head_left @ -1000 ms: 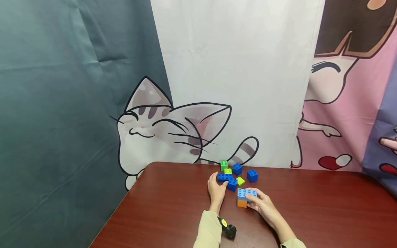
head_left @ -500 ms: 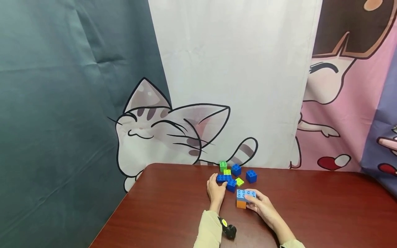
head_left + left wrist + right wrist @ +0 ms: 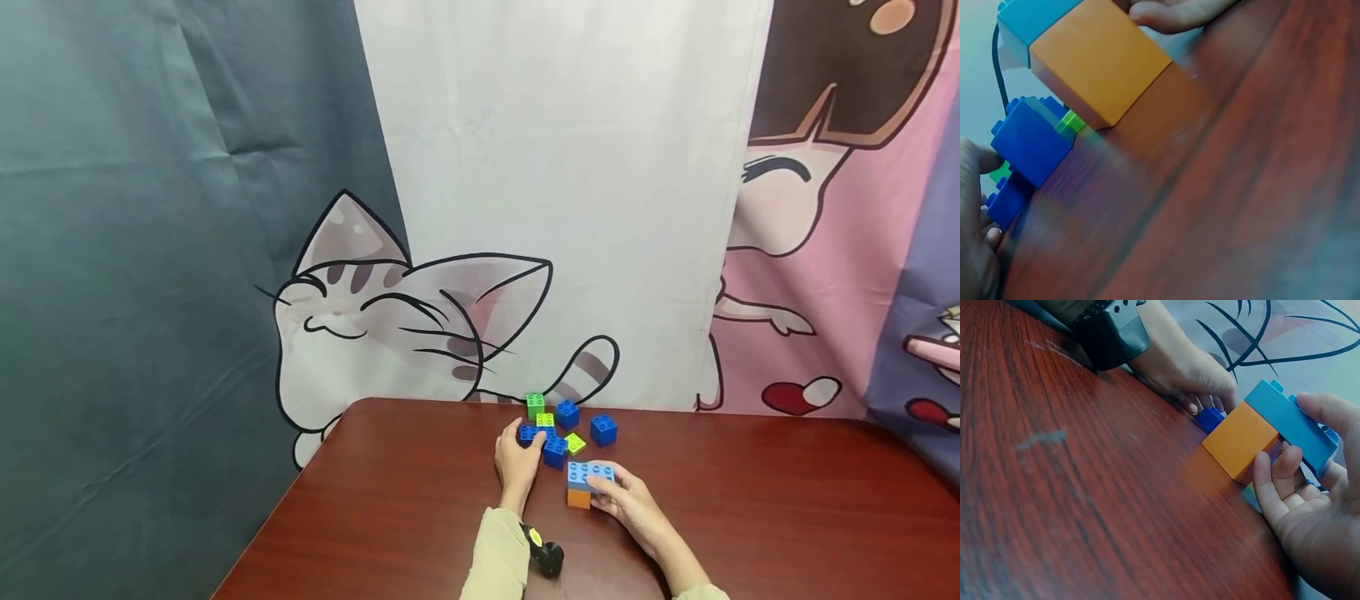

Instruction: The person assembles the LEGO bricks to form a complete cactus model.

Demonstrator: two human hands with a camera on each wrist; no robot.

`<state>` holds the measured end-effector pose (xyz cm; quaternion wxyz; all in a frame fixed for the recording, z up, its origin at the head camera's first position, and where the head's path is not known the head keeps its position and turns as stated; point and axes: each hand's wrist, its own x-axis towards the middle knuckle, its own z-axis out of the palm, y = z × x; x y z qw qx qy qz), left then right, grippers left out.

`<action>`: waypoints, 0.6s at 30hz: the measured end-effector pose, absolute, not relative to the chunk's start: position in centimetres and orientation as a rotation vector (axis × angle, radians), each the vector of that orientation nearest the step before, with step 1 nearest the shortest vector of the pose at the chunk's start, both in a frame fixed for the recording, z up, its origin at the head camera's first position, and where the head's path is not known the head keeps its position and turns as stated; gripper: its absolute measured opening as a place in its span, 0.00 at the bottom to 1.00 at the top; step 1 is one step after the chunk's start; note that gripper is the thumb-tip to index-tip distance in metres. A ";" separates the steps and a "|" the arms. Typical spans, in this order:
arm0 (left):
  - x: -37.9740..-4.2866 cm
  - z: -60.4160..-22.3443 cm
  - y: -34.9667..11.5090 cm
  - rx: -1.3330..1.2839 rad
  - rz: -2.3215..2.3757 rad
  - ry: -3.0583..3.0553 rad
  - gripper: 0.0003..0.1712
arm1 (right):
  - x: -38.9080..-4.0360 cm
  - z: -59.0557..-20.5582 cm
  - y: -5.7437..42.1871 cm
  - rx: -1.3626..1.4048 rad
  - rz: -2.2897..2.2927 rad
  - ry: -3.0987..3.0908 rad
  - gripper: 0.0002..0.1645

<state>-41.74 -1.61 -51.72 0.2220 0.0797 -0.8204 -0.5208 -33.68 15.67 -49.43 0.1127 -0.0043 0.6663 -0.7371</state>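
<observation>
Just ahead of our left hand (image 3: 517, 465), long blue brick (image 3: 527, 434) lies crosswise, pinched; nearer us, rightward, our right hand (image 3: 628, 502) grips light-blue brick (image 3: 577, 476) atop orange brick (image 3: 578, 498).

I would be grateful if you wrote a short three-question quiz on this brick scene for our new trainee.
1. Which hand holds the light blue brick?
2. True or false: the light blue brick has no other brick beneath it.
3. Fill in: in the head view, the brick farthest back on the table is ____ in colour.

Key:
1. The right hand.
2. False; an orange brick is directly under it.
3. Green (the green brick).
</observation>
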 end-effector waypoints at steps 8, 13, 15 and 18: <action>-42.5 -51.4 -1.7 0.240 -1.391 -2.327 0.32 | -33.7 -49.3 15.5 -0.025 -2.164 1.964 0.33; -42.8 -51.3 -1.3 0.265 -1.367 -2.355 0.31 | -33.7 -49.2 15.5 -0.033 -2.170 1.960 0.32; -42.9 -51.3 -1.2 0.275 -1.367 -2.363 0.31 | -33.6 -49.2 15.5 -0.030 -2.171 1.956 0.32; -43.1 -51.4 -1.1 0.280 -1.372 -2.363 0.30 | -33.6 -49.2 15.5 -0.024 -2.172 1.955 0.32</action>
